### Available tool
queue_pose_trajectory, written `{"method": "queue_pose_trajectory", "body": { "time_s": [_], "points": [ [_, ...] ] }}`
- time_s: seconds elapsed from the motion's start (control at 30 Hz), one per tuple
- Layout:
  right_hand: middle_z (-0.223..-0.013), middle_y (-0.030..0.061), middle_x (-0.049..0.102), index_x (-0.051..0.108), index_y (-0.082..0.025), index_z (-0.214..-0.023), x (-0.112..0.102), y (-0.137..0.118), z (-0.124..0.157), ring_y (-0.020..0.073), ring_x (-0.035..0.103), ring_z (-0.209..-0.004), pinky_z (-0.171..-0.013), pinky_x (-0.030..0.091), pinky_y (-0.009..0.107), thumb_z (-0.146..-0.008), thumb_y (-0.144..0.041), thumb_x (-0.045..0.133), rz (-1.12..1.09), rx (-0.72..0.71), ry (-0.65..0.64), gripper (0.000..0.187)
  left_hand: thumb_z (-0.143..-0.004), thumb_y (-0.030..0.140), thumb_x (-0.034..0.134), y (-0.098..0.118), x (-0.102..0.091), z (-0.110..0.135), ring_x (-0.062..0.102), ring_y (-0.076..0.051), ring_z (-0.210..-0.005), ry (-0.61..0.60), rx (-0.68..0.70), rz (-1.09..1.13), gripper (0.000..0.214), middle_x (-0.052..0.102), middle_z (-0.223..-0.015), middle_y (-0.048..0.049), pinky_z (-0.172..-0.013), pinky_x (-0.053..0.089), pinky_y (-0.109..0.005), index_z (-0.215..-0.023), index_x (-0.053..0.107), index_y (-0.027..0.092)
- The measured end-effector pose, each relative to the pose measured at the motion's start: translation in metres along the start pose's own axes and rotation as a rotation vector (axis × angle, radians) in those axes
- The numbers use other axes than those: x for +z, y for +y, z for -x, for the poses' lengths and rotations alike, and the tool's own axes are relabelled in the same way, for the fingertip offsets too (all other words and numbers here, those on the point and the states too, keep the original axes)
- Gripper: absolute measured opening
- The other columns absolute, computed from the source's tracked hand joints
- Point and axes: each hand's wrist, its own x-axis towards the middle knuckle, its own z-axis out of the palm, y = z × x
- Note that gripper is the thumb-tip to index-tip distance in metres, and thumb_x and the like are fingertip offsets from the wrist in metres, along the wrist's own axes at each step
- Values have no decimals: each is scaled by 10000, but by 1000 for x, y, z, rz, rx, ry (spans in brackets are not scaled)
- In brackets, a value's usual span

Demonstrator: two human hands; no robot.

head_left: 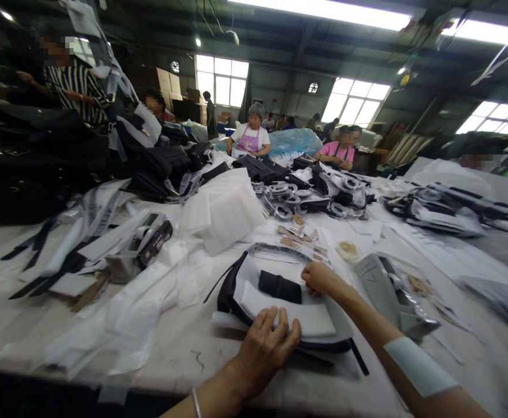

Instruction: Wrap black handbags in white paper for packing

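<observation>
A black bag piece (280, 287) lies wrapped in white foam sheet (288, 313) on the white table (170, 348) in front of me. My left hand (265, 348) rests on the near edge of the foam, fingers spread flat on it. My right hand (321, 277) is curled at the far right edge of the bundle, fingers tucked under and pressing on the wrapping. What those fingers grip is hidden. A black strap (225, 290) curves round the left side of the bundle.
A grey tape dispenser (393, 293) stands right of my forearm, another (143, 244) to the left. A stack of foam sheets (221, 212), tape rolls (282, 200), paper tags (295, 235) and black bags (31, 157) cover the table. Several people work across it.
</observation>
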Motion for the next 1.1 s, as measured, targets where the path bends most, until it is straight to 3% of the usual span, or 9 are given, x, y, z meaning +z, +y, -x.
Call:
{"method": "queue_pose_trajectory", "body": {
  "time_s": [0.1,0.23,0.33,0.53,0.73,0.9,1.0,1.1],
  "points": [
    [-691,45,696,684,-116,-825,-2,2,-23,163,665,-591,-633,564,327,-949,-302,590,98,142,-15,243,-990,214,457,1,4,2,643,-248,-1086,22,0,-2,289,665,-1181,-99,-919,523,-375,-1237,605,219],
    [-891,43,711,671,-133,-978,-13,10,-44,166,683,-778,-764,573,363,-921,-421,664,177,203,51,294,-986,213,462,4,9,6,635,-256,-1106,48,-16,-1,296,664,-1190,-99,-945,512,-386,-1248,598,214],
    [-884,53,711,672,-126,-989,-13,17,-53,174,683,-780,-767,570,368,-901,-446,684,195,239,76,331,-984,220,473,4,11,8,627,-257,-1116,43,-9,-3,306,658,-1200,-107,-956,503,-391,-1269,581,208],
    [-873,21,699,671,-154,-913,0,21,-59,148,664,-759,-759,570,342,-931,-376,661,160,298,72,223,-990,238,473,3,14,8,625,-263,-1100,90,7,-11,287,656,-1178,-111,-939,498,-394,-1250,583,188],
    [-1028,52,682,654,-150,-1037,1,21,-49,170,661,-867,-784,570,361,-952,-381,631,-16,208,174,246,-998,220,438,1,11,5,629,-246,-1079,122,-10,-11,283,655,-1163,-94,-948,480,-379,-1228,601,200],
    [-877,16,668,642,-145,-885,1,23,-34,153,645,-784,-729,554,327,-929,-337,654,-262,87,218,197,-1005,228,429,0,10,6,627,-243,-1078,54,16,-21,288,649,-1182,-103,-945,471,-378,-1249,581,204],
    [-778,7,646,616,-151,-834,2,23,-23,144,652,-737,-694,528,275,-861,-324,698,-484,-13,221,194,-1002,225,438,0,14,9,626,-252,-1078,47,18,-21,282,653,-1174,-103,-933,471,-384,-1246,579,205],
    [-829,25,664,622,-170,-964,2,25,-13,151,659,-726,-690,520,264,-741,-383,766,-673,-72,226,340,-1004,226,439,1,17,10,622,-256,-1087,32,25,-22,284,651,-1186,-111,-932,468,-388,-1253,573,203]
  ]
}}
